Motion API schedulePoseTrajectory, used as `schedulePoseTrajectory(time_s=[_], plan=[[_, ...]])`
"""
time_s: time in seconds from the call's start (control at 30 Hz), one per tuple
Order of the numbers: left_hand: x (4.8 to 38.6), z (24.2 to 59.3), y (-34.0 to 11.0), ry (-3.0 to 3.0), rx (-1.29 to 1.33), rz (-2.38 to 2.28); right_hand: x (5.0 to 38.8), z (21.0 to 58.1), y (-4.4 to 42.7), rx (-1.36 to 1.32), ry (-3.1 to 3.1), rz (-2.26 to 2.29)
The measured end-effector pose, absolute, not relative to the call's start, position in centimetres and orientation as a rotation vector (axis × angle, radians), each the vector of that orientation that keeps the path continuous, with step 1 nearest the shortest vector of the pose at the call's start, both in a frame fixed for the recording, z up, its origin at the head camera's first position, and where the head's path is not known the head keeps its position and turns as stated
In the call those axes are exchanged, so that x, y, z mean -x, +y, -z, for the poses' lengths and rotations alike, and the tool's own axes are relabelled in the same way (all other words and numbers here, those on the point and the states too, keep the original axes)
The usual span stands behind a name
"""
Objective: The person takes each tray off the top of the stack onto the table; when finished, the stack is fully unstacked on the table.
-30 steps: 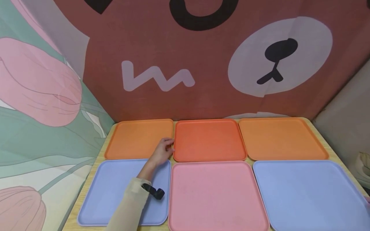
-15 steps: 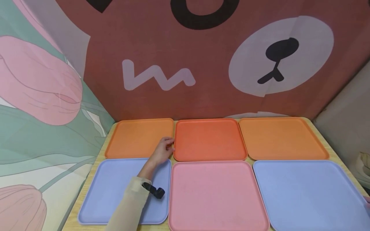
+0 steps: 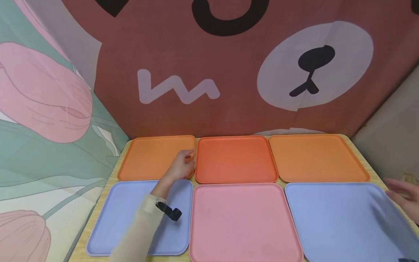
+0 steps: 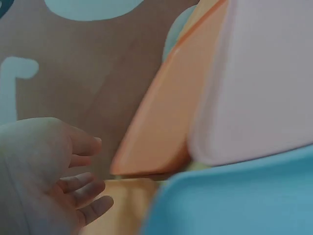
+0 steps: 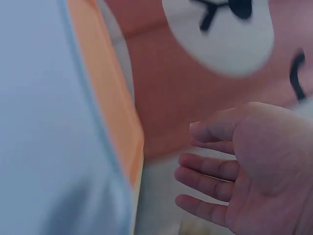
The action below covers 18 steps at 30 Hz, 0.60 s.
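My left hand (image 3: 180, 166) hovers over the right edge of the left orange tray (image 3: 150, 156), near the red-orange tray (image 3: 235, 160). Its fingers are loosely bent and hold nothing; the left wrist view shows this hand (image 4: 49, 171) with fingers apart. At the far right, my right hand (image 3: 406, 198) is raised beside the outer edge of the right blue tray (image 3: 330, 214). In the right wrist view that hand (image 5: 266, 169) has its fingers extended, with nothing between them.
Two rows of trays cover the wooden table (image 3: 80, 251). A right orange tray (image 3: 317, 156) lies at the back, while a pink tray (image 3: 243, 222) and a left blue tray (image 3: 121, 207) lie in front. A bear-print cloth (image 3: 229, 109) hangs behind.
My right hand has come into view from the right edge and risen beside the right blue tray. My left hand has shifted slightly up and left, away from the red-orange tray's edge.
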State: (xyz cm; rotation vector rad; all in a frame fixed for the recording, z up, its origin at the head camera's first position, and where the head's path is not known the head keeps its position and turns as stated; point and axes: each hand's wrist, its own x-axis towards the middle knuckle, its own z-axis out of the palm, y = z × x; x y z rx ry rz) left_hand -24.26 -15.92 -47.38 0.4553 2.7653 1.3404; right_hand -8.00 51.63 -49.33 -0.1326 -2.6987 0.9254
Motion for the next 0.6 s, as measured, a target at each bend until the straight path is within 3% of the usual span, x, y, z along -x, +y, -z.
schedulePoseTrajectory(time_s=[0.23, 0.6], plan=[[26.0, 41.8, -16.6, 2.87, -0.533, -1.118, 14.0, 39.7, 42.7, -0.129, -2.95, -0.653], [27.7, 36.3, -13.4, 3.026, -0.465, -0.696, 21.1, 34.9, 32.7, -0.313, -2.997, -0.58]])
